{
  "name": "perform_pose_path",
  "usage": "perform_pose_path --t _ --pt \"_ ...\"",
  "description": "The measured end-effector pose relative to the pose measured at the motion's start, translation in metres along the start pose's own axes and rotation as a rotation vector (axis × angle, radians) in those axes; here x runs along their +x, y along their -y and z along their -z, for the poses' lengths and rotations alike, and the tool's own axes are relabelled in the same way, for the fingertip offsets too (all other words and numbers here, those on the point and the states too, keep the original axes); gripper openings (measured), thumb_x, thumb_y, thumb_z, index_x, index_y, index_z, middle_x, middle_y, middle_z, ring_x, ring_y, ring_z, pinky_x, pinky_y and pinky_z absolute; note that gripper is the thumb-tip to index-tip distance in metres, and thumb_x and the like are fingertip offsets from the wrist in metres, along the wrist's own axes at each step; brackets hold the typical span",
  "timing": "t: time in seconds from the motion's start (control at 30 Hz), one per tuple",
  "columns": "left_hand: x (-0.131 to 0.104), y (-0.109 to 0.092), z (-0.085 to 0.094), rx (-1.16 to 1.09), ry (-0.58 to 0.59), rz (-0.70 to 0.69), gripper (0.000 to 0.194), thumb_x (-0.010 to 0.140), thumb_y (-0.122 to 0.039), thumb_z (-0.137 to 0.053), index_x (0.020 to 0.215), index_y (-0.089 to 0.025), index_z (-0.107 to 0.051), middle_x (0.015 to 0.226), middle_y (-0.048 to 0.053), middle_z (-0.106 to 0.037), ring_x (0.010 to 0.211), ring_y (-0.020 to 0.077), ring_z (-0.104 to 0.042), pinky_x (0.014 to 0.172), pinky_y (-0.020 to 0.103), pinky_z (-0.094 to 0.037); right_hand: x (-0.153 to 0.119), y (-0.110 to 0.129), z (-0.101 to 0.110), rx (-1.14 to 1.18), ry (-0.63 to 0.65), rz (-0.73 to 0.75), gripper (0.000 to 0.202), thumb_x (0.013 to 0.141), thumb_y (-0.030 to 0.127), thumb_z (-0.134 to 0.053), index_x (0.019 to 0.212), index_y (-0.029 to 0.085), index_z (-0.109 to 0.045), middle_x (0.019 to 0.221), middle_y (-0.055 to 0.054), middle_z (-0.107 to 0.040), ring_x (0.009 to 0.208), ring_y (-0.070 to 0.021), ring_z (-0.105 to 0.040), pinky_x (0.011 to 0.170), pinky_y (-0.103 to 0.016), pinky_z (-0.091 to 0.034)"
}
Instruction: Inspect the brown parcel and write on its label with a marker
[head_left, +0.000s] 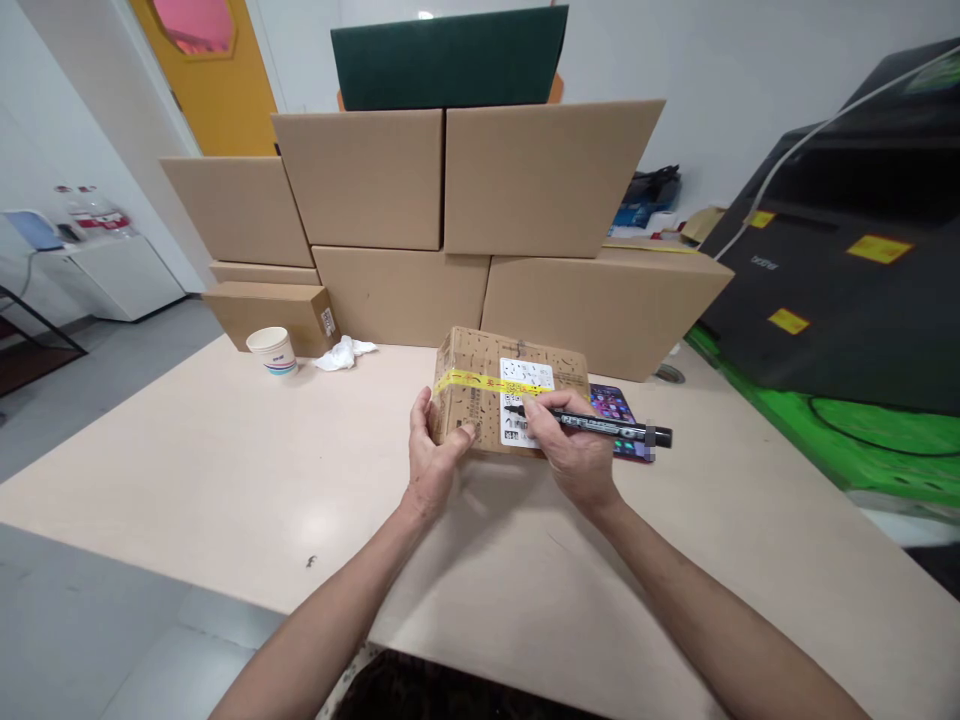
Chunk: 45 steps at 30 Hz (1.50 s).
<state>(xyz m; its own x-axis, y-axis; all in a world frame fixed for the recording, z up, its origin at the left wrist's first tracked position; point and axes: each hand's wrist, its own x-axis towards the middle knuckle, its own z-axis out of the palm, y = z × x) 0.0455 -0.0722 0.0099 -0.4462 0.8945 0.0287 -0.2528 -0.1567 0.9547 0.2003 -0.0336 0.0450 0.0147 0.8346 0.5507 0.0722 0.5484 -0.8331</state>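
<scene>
A small cardboard box with yellow tape and a white label is tilted up off the table. My left hand grips its left end, thumb on the front face and fingers round the side. Dark marks dot the cardboard and the label. In my right hand is a black marker, its tip pointing left at the label. From this view I cannot tell whether the tip touches. Behind the right hand lies a phone with its screen lit, partly covered by the hand and marker.
Large cardboard boxes are stacked along the table's back, a dark green box on top. A paper cup and crumpled tissue are at the back left. A tape roll lies back right, near a large black case.
</scene>
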Motion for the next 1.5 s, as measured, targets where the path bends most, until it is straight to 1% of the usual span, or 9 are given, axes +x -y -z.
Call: perform_pose_path --t 0.2,0.37,0.5,0.67,0.83,0.97,1.1,1.37,1.5 --pt "0.0 -0.001 0.0 -0.003 -0.009 0.003 0.103 0.062 -0.042 -0.083 0.152 -0.018 -0.038 0.158 0.019 -0.045 0.147 0.0383 -0.044 0.122 0.053 -0.037 -0.003 0.001 0.0 -0.144 -0.024 0.128 0.019 0.087 0.029 -0.068 0.069 0.023 -0.062 0.061 0.004 -0.061 0.055 -0.0129 -0.053 0.055 -0.027 -0.044" --pt "0.001 0.0 0.001 -0.015 0.004 0.004 0.103 0.063 -0.042 -0.083 0.152 -0.017 -0.038 0.158 0.02 -0.045 0.148 0.0387 -0.044 0.123 0.053 -0.036 -0.003 0.002 -0.001 -0.163 0.0 0.118 0.022 0.088 0.029 -0.066 0.068 0.023 -0.06 0.057 0.005 -0.057 0.052 -0.0127 -0.051 0.054 -0.027 -0.043" --pt "0.002 0.002 0.001 -0.032 -0.011 0.013 0.103 0.063 -0.042 -0.084 0.152 -0.019 -0.038 0.157 0.019 -0.046 0.149 0.0385 -0.043 0.123 0.052 -0.036 -0.001 0.0 0.001 -0.162 0.02 0.131 0.022 0.088 0.03 -0.066 0.068 0.023 -0.06 0.06 0.003 -0.059 0.056 -0.0142 -0.054 0.057 -0.029 -0.045" --pt "0.002 0.0 0.0 -0.039 -0.005 0.014 0.104 0.063 -0.042 -0.084 0.152 -0.018 -0.037 0.158 0.02 -0.045 0.148 0.0389 -0.043 0.123 0.052 -0.036 -0.001 0.0 0.003 -0.153 0.085 0.158 0.024 0.088 0.027 -0.066 0.065 0.023 -0.058 0.059 0.004 -0.059 0.054 -0.0128 -0.053 0.056 -0.028 -0.044" --pt "0.001 -0.003 -0.001 -0.037 -0.007 0.015 0.105 0.063 -0.042 -0.083 0.153 -0.016 -0.035 0.158 0.021 -0.044 0.149 0.0393 -0.042 0.123 0.054 -0.035 -0.002 0.001 0.005 -0.103 0.057 0.177 0.024 0.087 0.026 -0.065 0.065 0.023 -0.059 0.059 0.004 -0.059 0.054 -0.0129 -0.054 0.056 -0.028 -0.044" --pt "0.002 -0.001 0.0 -0.033 -0.014 0.028 0.105 0.063 -0.041 -0.083 0.153 -0.016 -0.035 0.159 0.021 -0.043 0.15 0.039 -0.041 0.124 0.053 -0.034 -0.002 0.0 0.007 -0.136 0.086 0.192 0.022 0.086 0.026 -0.065 0.065 0.024 -0.059 0.06 0.003 -0.062 0.056 -0.0143 -0.057 0.057 -0.029 -0.046" --pt "0.004 0.002 0.001 -0.051 -0.013 0.031 0.101 0.065 -0.04 -0.083 0.152 -0.018 -0.037 0.157 0.019 -0.045 0.149 0.0379 -0.043 0.124 0.052 -0.035 -0.001 -0.001 0.006 -0.187 0.129 0.192 0.023 0.085 0.026 -0.065 0.063 0.024 -0.057 0.057 0.004 -0.06 0.053 -0.0144 -0.055 0.055 -0.029 -0.044" --pt "0.003 0.0 0.0 -0.047 -0.038 0.042 0.103 0.062 -0.041 -0.084 0.151 -0.018 -0.04 0.157 0.02 -0.045 0.151 0.0394 -0.039 0.124 0.052 -0.034 0.002 -0.004 0.009 -0.103 0.028 0.179 0.024 0.084 0.027 -0.064 0.061 0.024 -0.056 0.056 0.004 -0.057 0.053 -0.0147 -0.053 0.057 -0.031 -0.043" --pt "0.003 -0.001 0.0 -0.04 -0.036 0.046 0.102 0.063 -0.041 -0.084 0.151 -0.018 -0.04 0.157 0.02 -0.045 0.152 0.0393 -0.038 0.125 0.053 -0.033 0.004 -0.005 0.009 -0.123 0.047 0.178 0.024 0.084 0.027 -0.065 0.062 0.024 -0.057 0.057 0.004 -0.058 0.054 -0.0144 -0.053 0.057 -0.031 -0.043"
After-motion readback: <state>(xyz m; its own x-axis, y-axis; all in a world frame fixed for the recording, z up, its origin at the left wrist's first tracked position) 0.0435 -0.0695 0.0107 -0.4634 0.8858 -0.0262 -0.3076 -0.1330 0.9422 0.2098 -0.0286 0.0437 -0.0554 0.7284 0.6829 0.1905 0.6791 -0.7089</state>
